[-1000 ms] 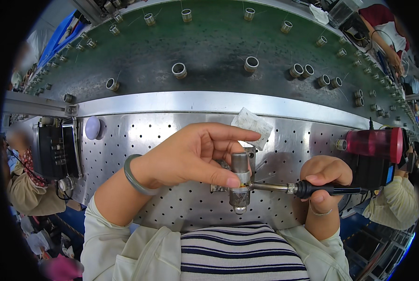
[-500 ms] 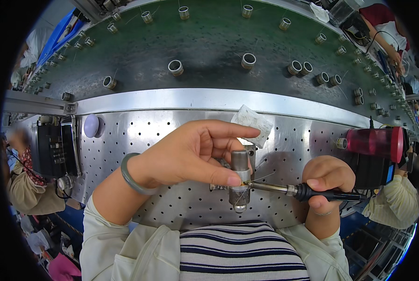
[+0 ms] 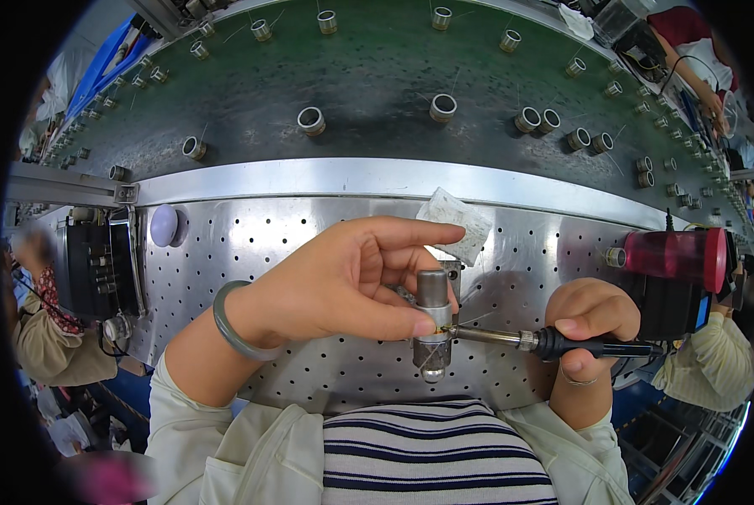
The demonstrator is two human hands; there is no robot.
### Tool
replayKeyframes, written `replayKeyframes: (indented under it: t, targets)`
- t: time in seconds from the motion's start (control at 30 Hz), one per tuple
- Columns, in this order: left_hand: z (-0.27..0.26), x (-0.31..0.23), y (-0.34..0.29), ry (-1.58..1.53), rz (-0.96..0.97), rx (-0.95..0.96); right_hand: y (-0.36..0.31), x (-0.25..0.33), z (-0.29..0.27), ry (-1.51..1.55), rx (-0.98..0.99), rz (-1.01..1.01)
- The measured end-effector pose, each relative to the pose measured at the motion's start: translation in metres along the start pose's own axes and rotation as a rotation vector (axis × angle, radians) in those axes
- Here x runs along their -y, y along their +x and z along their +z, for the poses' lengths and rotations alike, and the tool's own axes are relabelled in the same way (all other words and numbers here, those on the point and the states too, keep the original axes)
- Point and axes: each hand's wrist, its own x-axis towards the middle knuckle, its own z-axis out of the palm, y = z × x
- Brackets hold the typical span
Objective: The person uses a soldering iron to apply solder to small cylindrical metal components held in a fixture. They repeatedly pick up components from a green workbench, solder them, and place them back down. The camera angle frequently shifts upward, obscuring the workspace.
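My right hand (image 3: 594, 320) grips the black handle of a soldering iron (image 3: 554, 343), which points left. Its metal tip touches or nearly touches the right side of a small metal ring (image 3: 431, 320) with a brassy band. The ring sits around an upright dark steel post (image 3: 432, 288) with a rounded shiny end towards me. My left hand (image 3: 351, 282) is closed on the ring: its thumb presses the near left side, and the index finger stretches out above. Some of the other fingertips are hidden behind the post. Thin wires stick out from the ring near the tip.
A perforated metal plate (image 3: 259, 244) lies under my hands, with a whitish cloth pad (image 3: 457, 223) and a lilac egg-shaped thing (image 3: 165, 225) on it. Beyond a metal rail runs a green belt (image 3: 377, 76) carrying several rings. A pink cylinder (image 3: 676, 259) stands right. People sit at both sides.
The rings on the belt have shifted slightly left. My hands, the soldering iron and the held ring have hardly moved. A pink shape at the lower left has moved and blurred.
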Motion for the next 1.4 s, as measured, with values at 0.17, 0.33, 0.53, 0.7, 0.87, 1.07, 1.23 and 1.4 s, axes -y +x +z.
replayKeyframes:
  t: [0.17,0.33,0.53,0.7,0.87,1.07,1.23,1.4]
  targets:
    - [0.002,-0.001,-0.001,-0.014,0.003,0.002,-0.001,0.003,0.000,-0.013,-0.007,0.032]
    - [0.003,0.000,0.002,-0.016,0.013,0.014,0.000,0.005,0.000,-0.033,-0.030,0.023]
    - [-0.004,-0.002,0.006,-0.050,-0.013,0.095,-0.003,0.003,0.000,0.138,-0.167,0.029]
    - [-0.022,0.003,0.009,-0.136,0.081,0.154,0.004,0.005,0.006,0.158,-0.302,0.071]
    - [-0.034,-0.038,-0.005,0.380,0.387,-0.284,0.001,0.009,0.006,0.147,-0.423,0.105]
    - [-0.135,-0.109,-0.064,1.431,0.656,-1.198,-0.003,0.018,0.010,0.101,-0.460,0.243]
    - [-0.269,-0.121,-0.139,1.691,0.269,-1.612,0.002,0.016,0.010,0.072,-0.453,0.301]
    - [-0.232,-0.119,-0.120,1.964,0.651,-1.546,0.000,0.013,0.006,0.016,-0.471,0.364]
